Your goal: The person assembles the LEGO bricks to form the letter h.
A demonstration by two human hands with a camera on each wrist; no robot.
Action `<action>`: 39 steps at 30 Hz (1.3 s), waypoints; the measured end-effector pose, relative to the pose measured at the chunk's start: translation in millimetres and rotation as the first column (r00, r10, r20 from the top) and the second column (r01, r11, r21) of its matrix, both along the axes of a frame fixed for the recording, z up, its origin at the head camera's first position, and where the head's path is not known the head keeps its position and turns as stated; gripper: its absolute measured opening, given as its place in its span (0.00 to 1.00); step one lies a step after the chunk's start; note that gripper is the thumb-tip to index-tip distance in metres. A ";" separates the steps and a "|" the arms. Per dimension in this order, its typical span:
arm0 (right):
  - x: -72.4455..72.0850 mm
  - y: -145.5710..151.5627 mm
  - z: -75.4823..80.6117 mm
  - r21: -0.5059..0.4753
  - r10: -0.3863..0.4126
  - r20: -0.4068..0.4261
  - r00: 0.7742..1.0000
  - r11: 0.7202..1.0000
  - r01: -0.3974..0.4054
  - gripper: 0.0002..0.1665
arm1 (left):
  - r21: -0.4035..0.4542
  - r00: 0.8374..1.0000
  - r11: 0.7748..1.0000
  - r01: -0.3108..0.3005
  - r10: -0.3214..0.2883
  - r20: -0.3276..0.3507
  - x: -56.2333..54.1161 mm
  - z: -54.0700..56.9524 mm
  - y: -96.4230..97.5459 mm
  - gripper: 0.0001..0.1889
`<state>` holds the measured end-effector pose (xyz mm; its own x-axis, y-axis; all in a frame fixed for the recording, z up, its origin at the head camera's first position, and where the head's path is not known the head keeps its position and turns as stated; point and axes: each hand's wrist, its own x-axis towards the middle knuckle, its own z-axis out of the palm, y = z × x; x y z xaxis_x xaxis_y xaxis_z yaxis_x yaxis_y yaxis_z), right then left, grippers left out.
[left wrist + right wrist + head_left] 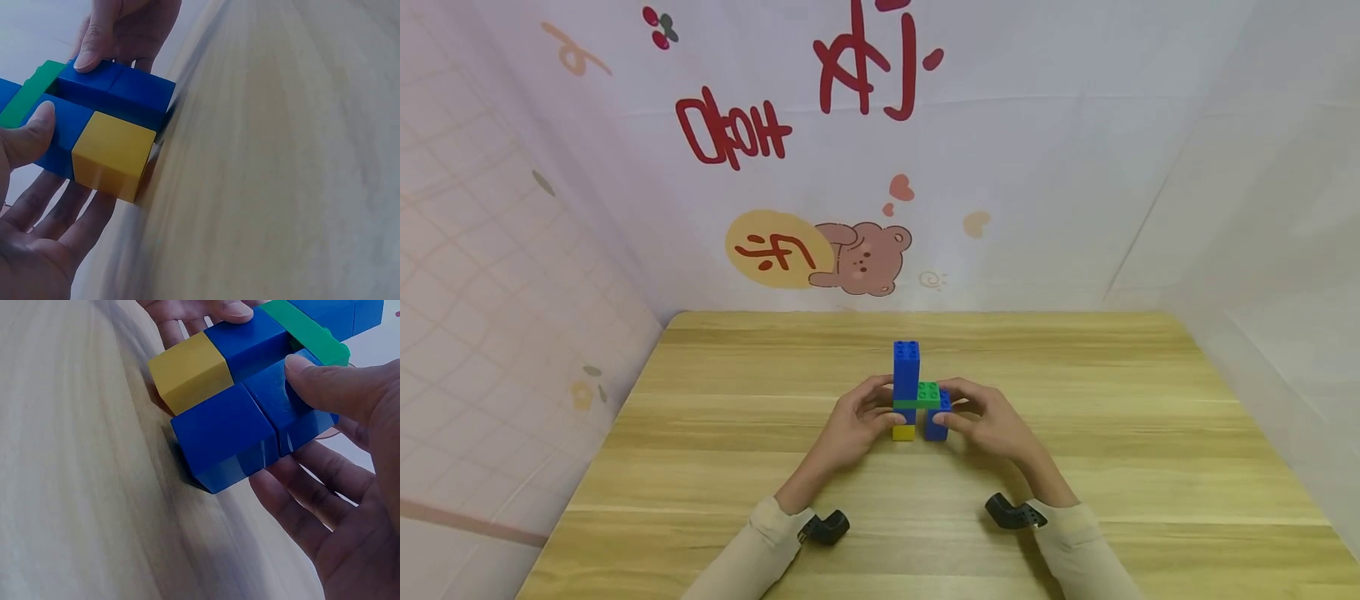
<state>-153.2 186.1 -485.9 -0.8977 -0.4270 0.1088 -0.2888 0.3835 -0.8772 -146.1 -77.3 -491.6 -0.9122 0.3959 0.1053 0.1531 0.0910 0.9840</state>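
Observation:
A small structure of toy building bricks stands upright on the wooden table. Its left column has a yellow brick (112, 153) at the bottom, a blue brick (250, 340) over it, then a flat green brick (929, 391) bridging to the right, with a tall blue stack (906, 375) on top. Under the green brick's right end is a column of two blue bricks (225, 434). My left hand (853, 423) grips the left column at the blue brick above the yellow one, thumb in front. With thumb and fingers, my right hand (994, 421) holds the right column's upper blue brick.
The wooden table (737, 367) runs back to a white printed cloth (1037, 150) with a bear and red lettering. More cloth (497, 275) hangs at the sides. A black bracket (825, 527) sits on each wrist.

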 end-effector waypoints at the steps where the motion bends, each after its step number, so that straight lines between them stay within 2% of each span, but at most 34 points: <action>1: 0.2 0.0 0.4 0.002 0.000 0.000 1.000 1.000 0.000 0.23 | 0.000 1.000 1.000 0.000 0.000 0.003 0.2 0.0 0.2 0.27; 13: -0.3 0.7 1.6 0.008 -0.015 0.008 1.000 1.000 0.015 0.25 | -0.005 1.000 1.000 -0.002 0.002 0.016 -0.1 -0.1 1.8 0.26; 23: -1.4 0.0 2.2 -0.019 -0.013 0.008 1.000 1.000 0.013 0.28 | -0.056 1.000 0.998 -0.026 0.026 0.016 0.1 -1.1 2.0 0.27; 39: -1.4 -2.1 0.7 0.022 -0.035 0.040 0.999 0.999 0.034 0.28 | -0.088 0.998 0.994 -0.063 0.064 0.013 1.3 -2.0 3.5 0.30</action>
